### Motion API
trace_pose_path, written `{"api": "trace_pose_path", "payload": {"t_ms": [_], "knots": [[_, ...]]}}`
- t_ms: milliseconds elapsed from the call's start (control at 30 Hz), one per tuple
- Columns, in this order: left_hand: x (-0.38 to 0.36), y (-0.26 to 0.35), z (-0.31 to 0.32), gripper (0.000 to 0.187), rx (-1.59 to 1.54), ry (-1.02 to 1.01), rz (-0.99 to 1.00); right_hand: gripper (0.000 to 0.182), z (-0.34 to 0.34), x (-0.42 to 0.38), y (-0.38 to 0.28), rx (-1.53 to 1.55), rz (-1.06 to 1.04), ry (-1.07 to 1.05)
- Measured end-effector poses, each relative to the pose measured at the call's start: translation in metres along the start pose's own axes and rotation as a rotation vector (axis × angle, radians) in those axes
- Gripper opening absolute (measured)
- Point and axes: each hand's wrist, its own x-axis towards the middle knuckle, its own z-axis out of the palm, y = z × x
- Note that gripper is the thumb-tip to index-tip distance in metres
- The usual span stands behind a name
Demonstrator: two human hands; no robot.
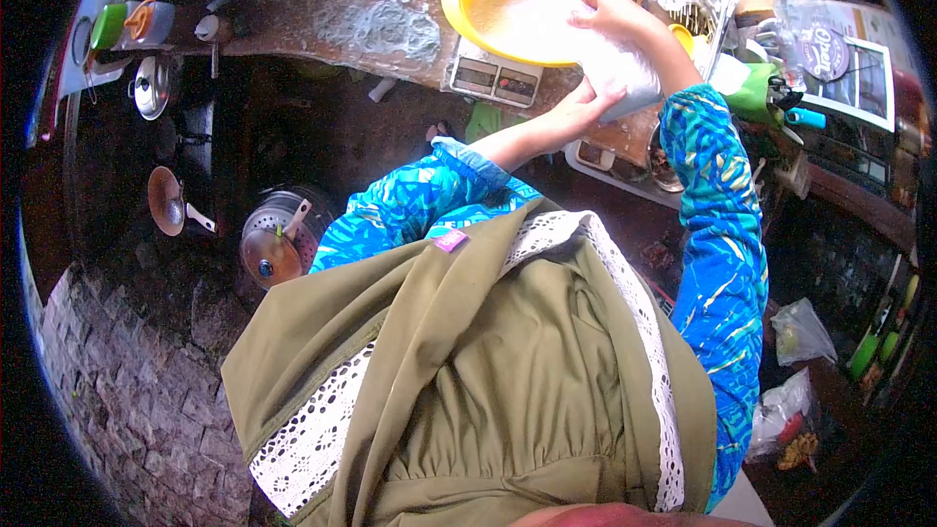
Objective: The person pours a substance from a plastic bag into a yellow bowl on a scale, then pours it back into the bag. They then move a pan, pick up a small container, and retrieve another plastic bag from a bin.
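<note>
A yellow bowl [453,2] stands at the table's near edge, on or just over a white kitchen scale [474,72]. White powder [527,24] lies in it beside a tan, grainy-looking layer. Tilted over the bowl's right rim is a pale plastic bag of white powder [625,76], its mouth toward the bowl. My right hand [627,24] grips the bag's upper side near the mouth, fingers closed. From below, my left hand [583,109] supports the bag, its thumb pressed along the side. The scale's readout is too small to read.
Bottles and jars, including a green-lidded container [109,27], crowd the table's left end. To the right are a green pouch with utensils [752,93] and a white-framed panel [874,78]. A lidded pot [271,256] and a hanging pan [166,203] are at lower left.
</note>
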Motion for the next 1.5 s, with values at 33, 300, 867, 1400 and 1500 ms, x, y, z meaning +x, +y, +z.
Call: {"api": "trace_pose_path", "payload": {"t_ms": [33, 300, 867, 1400, 1500], "knots": [[-0.002, 0.002, 0.003, 0.071, -0.039, 0.019, -0.008, 0.035, 0.0, 0.0, 0.001, 0.0, 0.0, 0.001], [-0.002, 0.003, 0.001, 0.07, -0.036, -0.002, 0.014, 0.037, 0.002, 0.003, 0.004, -0.063, -0.047, 0.106], [0.0, -0.019, -0.022, 0.062, 0.44, -0.062, 0.267, 0.029, 0.01, -0.044, 0.01, 0.159, -0.25, 0.396], [0.025, 0.042, -0.049, 0.048, -0.022, 0.087, 0.361, 0.017, 0.014, -0.096, 0.004, 0.359, -0.455, 0.617], [0.025, 0.058, -0.051, 0.046, 0.039, 0.161, 0.449, 0.016, 0.01, -0.101, -0.006, 0.444, -0.442, 0.633]]}}
